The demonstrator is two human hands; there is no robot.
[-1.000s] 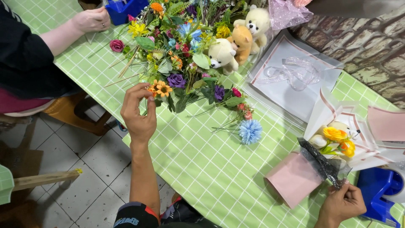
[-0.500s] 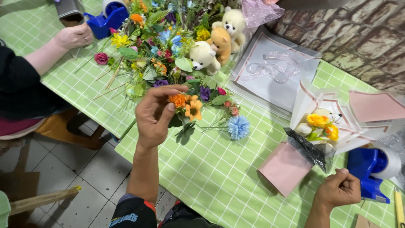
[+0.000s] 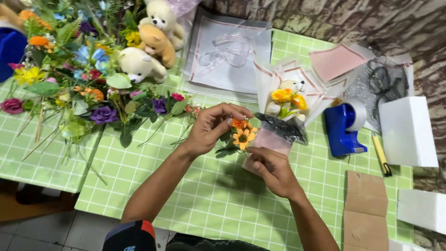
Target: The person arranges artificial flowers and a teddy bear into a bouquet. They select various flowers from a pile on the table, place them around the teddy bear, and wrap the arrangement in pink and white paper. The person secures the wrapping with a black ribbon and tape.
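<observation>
Both bare arms reach up from the bottom of the view and meet over the green checked tablecloth [image 3: 195, 195]. The left hand [image 3: 211, 130] is bent at the wrist, palm turned toward the right, and its thumb and first fingers are pinched together on a small sprig of orange flowers [image 3: 242, 134], holding it just above the cloth. The sprig has an open orange bloom facing up and dark green leaves hanging under it. The right hand [image 3: 274, 169] sits just below and to the right of the sprig, back of the hand up, fingers curled in. Its fingertips close on the bottom of the sprig or on the pink paper right there; which one is hard to tell. That pink paper belongs to a small wrapped bouquet [image 3: 288, 104] lying just behind the hands, with yellow flowers and a tiny white bear in white and pink wrapping. A blue tape dispenser [image 3: 343, 128] stands near it on the right, and white foam blocks [image 3: 408, 132] lie farther right. On the left side a big heap of fake flowers [image 3: 88, 88] lies spread out, with three small teddy bears [image 3: 151, 44] at its top edge.
</observation>
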